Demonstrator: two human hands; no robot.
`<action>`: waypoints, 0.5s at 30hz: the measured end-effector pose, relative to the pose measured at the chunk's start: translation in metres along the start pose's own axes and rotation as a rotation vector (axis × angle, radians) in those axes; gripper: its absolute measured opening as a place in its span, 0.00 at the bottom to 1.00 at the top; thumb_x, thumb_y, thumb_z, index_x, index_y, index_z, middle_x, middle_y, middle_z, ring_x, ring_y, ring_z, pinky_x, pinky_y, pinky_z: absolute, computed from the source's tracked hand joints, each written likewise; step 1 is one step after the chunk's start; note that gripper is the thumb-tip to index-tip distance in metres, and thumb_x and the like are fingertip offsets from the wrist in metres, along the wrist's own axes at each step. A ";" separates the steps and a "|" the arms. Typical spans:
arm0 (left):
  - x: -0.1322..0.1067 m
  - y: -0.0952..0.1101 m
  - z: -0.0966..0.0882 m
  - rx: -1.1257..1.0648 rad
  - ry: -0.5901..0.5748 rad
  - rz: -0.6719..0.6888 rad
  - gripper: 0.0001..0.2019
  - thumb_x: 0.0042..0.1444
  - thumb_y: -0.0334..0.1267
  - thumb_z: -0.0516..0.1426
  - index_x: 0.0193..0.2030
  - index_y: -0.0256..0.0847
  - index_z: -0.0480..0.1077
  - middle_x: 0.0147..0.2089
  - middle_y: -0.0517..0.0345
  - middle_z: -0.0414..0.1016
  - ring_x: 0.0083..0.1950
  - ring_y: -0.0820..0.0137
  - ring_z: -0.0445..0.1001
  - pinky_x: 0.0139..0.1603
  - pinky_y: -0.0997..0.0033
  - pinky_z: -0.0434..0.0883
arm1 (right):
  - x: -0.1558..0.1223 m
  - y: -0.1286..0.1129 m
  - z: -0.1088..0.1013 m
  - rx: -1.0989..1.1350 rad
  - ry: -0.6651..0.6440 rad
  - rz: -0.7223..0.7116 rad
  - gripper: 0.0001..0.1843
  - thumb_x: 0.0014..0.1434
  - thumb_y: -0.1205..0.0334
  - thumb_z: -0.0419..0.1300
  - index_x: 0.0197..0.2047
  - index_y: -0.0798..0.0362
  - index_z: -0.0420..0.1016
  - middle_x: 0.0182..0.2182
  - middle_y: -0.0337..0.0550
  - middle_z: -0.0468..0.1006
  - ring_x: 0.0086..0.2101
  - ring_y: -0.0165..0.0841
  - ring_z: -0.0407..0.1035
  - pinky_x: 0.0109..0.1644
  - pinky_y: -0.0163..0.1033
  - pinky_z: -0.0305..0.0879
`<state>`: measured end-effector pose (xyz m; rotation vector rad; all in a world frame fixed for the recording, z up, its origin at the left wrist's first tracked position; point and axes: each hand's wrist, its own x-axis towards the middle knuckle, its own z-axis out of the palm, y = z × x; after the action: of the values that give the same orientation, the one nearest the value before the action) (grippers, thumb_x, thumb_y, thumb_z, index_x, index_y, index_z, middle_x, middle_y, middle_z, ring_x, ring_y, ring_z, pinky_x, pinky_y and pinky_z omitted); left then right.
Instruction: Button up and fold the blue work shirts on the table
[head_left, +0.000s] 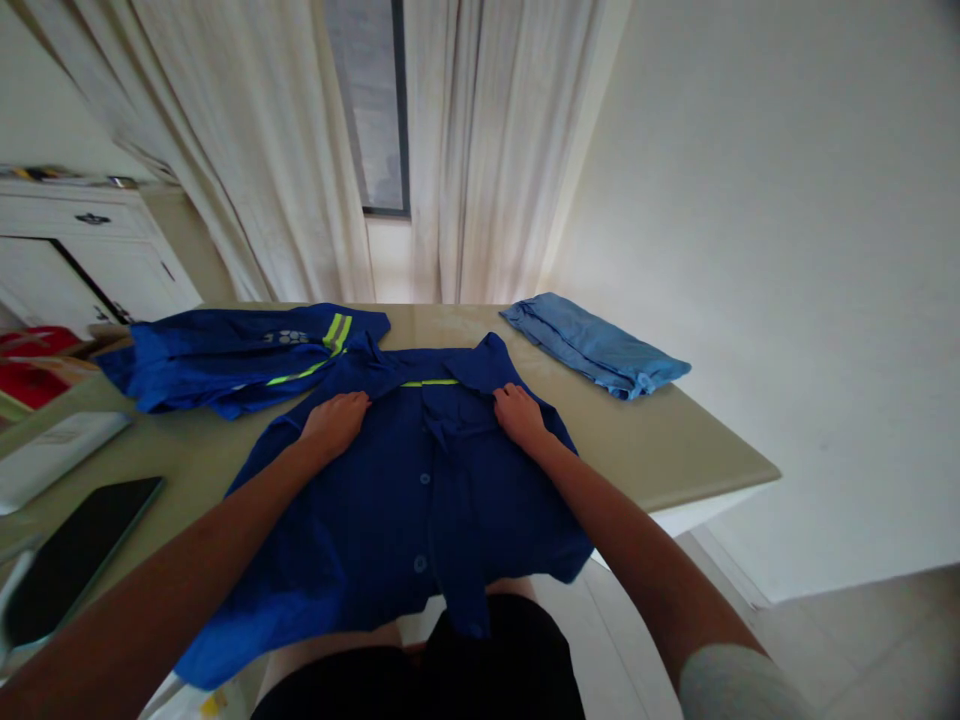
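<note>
While both forearms reach forward over a pale table (720, 450), the person's left hand (335, 422) and right hand (519, 412) lie apart on a dark blue shirt (375, 500), one at each side of its collar (480, 370). The fingers of each hand are bent and close together on the cloth; whether they pinch a fold cannot be told, since the thumbs are hidden. The shirt lies buttoned side up in front of the person, collar toward the curtains (495, 150), lower edge hanging past the table toward the lap. A thin yellow-green strip (429, 383) shows between the collar wings. At left, beside the shirt's shoulder, a second blue garment (202, 355) bears a yellow-green and grey band (337, 333) and a cluster of pale printed shapes (286, 337), in which no lettering can be made out. A white case (60, 455) carries a faint mark, too indistinct to read, and lies near a dark flat object (82, 555). At right, well apart from the shirt, rests a folded light blue garment (600, 345).
</note>
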<state>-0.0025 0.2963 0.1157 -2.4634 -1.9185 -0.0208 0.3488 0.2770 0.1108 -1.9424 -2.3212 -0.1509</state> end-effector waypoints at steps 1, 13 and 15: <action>-0.002 0.003 -0.006 0.000 -0.002 -0.030 0.25 0.71 0.41 0.39 0.57 0.36 0.74 0.58 0.38 0.79 0.58 0.51 0.78 0.56 0.50 0.74 | 0.003 -0.001 -0.005 -0.022 -0.005 0.024 0.16 0.72 0.67 0.50 0.54 0.56 0.78 0.51 0.58 0.77 0.52 0.44 0.71 0.56 0.43 0.66; -0.159 -0.051 0.034 -0.257 0.329 -0.245 0.36 0.63 0.60 0.46 0.71 0.40 0.60 0.73 0.41 0.65 0.73 0.47 0.62 0.73 0.43 0.58 | -0.128 0.046 -0.004 0.396 0.286 0.118 0.24 0.69 0.47 0.55 0.62 0.49 0.73 0.59 0.53 0.75 0.58 0.46 0.68 0.66 0.54 0.61; -0.200 -0.060 0.041 -0.228 0.323 -0.447 0.35 0.62 0.63 0.46 0.68 0.44 0.63 0.69 0.41 0.68 0.70 0.41 0.64 0.69 0.35 0.61 | -0.170 0.058 0.005 0.416 0.398 0.300 0.26 0.67 0.42 0.55 0.60 0.49 0.74 0.55 0.55 0.76 0.56 0.50 0.69 0.64 0.59 0.62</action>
<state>-0.1101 0.1185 0.0704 -1.9237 -2.3581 -0.6312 0.4358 0.1222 0.0812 -1.8170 -1.6395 -0.0203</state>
